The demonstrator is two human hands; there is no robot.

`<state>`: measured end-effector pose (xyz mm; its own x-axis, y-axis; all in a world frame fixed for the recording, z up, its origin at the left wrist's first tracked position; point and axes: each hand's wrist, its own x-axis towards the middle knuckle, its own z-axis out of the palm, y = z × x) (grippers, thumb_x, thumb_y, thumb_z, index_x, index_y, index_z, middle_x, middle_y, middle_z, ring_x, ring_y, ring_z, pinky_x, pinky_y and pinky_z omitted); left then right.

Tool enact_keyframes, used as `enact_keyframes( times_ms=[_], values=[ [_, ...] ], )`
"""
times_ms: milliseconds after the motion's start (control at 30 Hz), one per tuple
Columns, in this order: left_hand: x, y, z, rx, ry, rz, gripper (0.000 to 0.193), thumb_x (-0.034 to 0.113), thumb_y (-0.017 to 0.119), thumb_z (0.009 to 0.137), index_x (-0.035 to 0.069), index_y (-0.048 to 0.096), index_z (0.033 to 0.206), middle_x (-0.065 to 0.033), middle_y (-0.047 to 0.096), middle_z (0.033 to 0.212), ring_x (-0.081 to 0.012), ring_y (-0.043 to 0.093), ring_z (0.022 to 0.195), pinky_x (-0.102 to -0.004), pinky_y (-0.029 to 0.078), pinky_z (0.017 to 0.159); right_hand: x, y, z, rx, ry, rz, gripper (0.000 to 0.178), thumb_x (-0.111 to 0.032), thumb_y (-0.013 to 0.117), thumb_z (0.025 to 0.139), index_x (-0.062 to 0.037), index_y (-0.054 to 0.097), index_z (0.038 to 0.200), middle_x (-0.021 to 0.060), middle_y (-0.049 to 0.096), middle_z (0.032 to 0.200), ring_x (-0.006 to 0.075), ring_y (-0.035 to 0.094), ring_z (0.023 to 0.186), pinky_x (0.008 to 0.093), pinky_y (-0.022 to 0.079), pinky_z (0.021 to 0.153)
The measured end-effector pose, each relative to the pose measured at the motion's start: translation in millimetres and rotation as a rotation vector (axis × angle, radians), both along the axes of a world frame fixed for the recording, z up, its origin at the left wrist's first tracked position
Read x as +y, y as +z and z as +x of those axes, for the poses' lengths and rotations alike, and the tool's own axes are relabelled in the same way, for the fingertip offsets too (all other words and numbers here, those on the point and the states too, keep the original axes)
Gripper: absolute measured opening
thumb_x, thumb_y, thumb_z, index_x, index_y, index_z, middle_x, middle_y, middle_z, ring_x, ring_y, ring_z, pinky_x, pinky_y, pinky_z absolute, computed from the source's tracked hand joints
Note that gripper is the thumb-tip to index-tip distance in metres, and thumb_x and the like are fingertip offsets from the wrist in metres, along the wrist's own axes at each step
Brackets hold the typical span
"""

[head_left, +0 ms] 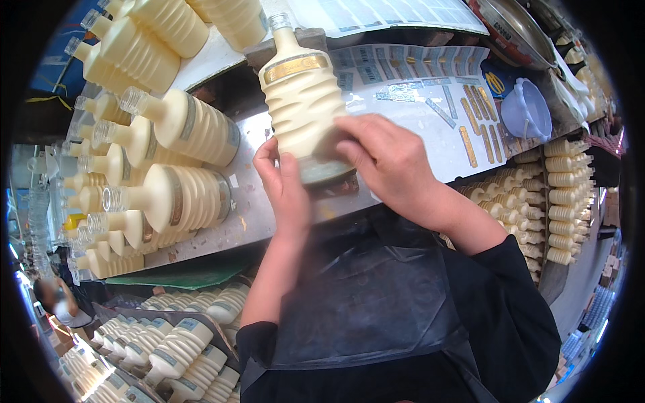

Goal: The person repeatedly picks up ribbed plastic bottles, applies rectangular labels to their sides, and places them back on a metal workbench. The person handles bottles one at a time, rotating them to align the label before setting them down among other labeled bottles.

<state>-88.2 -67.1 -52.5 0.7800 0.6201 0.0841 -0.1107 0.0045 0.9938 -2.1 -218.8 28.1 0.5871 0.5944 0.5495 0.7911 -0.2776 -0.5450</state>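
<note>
a cream bottle (302,101) over the bench (259,213) points its neck away and slightly left, long axis running outward; the left hand (285,185), fingers partly hidden, clamps its base, the right hand (393,161), grip unclear, covers its side. other bottles (195,127) crowd the bench's left.
</note>
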Motion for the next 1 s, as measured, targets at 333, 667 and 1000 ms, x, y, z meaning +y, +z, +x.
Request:
enact_keyframes(
  times_ms=[333,667,1000],
  values=[
    [6,-6,-2,-0.114,-0.034,-0.351,0.042,0.031,0.042,0.112,-0.001,0.044,0.138,-0.0169,0.050,0.140,-0.0230,0.049,0.127,-0.0385,0.039,0.111,4,4,-21,0.105,0.074,0.010,0.020,-0.003,0.068,0.086,-0.0012,0.064,0.105,0.0121,0.068,0.092,0.0224,0.068,0.078,0.0334,0.054,0.068],
    [1,-14,0,0.009,0.037,0.110,0.051,0.029,0.048,0.106,-0.006,0.039,0.141,-0.0217,0.046,0.143,-0.0278,0.044,0.134,-0.0417,0.031,0.117,12,-38,-14,0.207,-0.166,0.125,0.028,0.002,0.054,0.094,0.0006,0.050,0.122,0.0186,0.053,0.120,0.0323,0.055,0.114,0.0379,0.044,0.103],
    [20,-29,-17,-0.073,-0.168,0.286,0.078,0.042,0.065,0.100,-0.002,0.030,0.154,-0.0132,0.048,0.140,-0.0246,0.044,0.134,-0.0394,0.034,0.115,-10,-58,11,0.626,-0.231,0.377,0.030,-0.002,0.054,0.100,-0.0010,0.048,0.129,0.0083,0.053,0.124,0.0159,0.053,0.116,0.0326,0.042,0.105]
  ],
)
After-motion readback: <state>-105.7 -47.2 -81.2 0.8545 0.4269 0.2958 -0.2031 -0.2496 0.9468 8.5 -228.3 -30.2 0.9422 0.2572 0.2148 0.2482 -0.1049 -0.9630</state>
